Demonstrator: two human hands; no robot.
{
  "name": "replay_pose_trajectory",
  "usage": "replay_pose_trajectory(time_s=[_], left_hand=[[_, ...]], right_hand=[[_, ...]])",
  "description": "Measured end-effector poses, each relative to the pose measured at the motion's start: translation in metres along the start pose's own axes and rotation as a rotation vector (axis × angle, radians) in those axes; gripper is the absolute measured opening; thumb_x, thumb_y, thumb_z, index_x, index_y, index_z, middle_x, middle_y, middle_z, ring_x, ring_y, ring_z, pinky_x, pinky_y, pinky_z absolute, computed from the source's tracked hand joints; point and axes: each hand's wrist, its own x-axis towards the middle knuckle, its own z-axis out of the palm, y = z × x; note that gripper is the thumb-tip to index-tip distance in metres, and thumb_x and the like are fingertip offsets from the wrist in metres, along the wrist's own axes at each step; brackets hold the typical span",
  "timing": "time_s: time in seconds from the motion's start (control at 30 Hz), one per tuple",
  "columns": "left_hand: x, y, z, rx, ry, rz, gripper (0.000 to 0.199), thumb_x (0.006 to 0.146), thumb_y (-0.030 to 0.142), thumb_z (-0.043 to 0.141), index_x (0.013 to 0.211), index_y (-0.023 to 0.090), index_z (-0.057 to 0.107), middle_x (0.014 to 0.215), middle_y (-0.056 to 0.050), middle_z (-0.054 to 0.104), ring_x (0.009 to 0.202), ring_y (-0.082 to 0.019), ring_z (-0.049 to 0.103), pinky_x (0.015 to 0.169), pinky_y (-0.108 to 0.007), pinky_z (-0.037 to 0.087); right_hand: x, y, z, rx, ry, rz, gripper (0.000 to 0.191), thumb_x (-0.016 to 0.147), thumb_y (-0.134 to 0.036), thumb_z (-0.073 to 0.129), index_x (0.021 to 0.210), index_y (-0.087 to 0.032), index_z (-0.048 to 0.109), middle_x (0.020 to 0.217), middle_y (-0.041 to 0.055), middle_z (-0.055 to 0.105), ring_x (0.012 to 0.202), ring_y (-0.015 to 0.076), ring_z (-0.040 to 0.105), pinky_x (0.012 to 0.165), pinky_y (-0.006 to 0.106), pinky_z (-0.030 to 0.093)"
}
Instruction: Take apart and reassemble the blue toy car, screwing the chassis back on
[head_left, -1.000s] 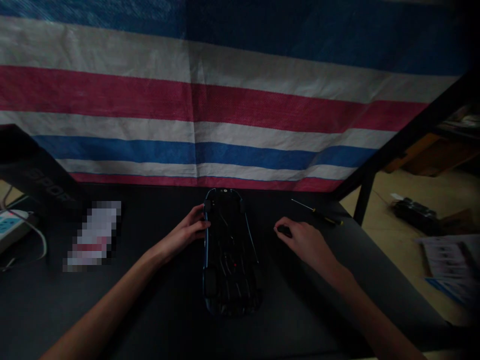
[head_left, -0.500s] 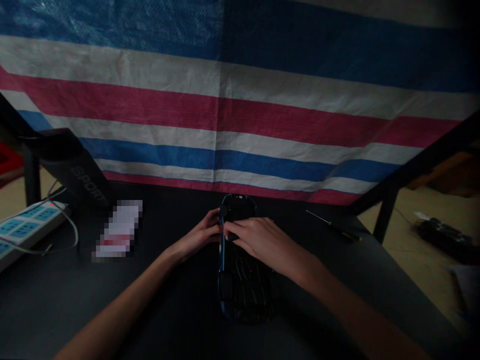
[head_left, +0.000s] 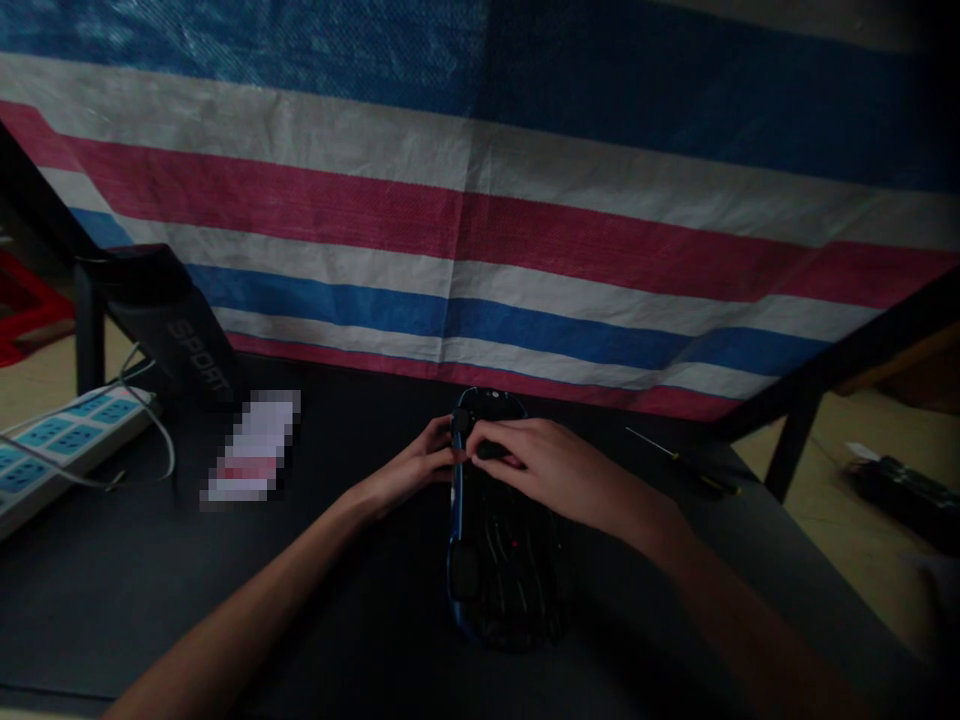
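Blue-sided, elongated toy car (head_left: 504, 580) with a black underside lies wheels-up on the flat black worktop (head_left: 112, 610). Left hand (head_left: 409, 468): fingers touch its left edge, grip unclear. Right hand (head_left: 559, 458): fingers pinch a small dark piece (head_left: 491, 450) over the underside. Farther right lies a slim, black-and-yellow-handled metal screwdriver (head_left: 674, 456).

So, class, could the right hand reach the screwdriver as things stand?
Probably yes: the screwdriver lies on the table to the right of the right hand, with nothing visible between them. That hand, though, holds a small dark object over the upturned toy car.
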Motion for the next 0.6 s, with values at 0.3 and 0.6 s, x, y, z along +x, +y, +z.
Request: replay_pose_trajectory(time_s=[0.3, 0.6], left_hand=[[0.0, -0.001, 0.001, 0.005, -0.017, -0.004, 0.063, 0.085, 0.028, 0.077, 0.141, 0.027, 0.049, 0.143, -0.01, 0.059, 0.131, -0.03, 0.057, 0.112, -0.051, 0.043], [-0.001, 0.0, 0.002, 0.012, -0.024, -0.01, 0.063, 0.085, 0.028, 0.077, 0.141, 0.024, 0.048, 0.141, -0.012, 0.059, 0.128, -0.03, 0.058, 0.111, -0.05, 0.042]], right_hand=[[0.008, -0.003, -0.008, 0.22, 0.241, -0.077, 0.02, 0.108, -0.034, 0.05, 0.107, -0.022, 0.066, 0.112, 0.0032, 0.067, 0.106, 0.0153, 0.064, 0.096, 0.029, 0.047], [0.014, 0.009, 0.006, 0.363, 0.241, -0.072, 0.021, 0.105, -0.037, 0.056, 0.097, -0.021, 0.068, 0.084, -0.0023, 0.069, 0.074, 0.0117, 0.063, 0.07, 0.026, 0.045]])
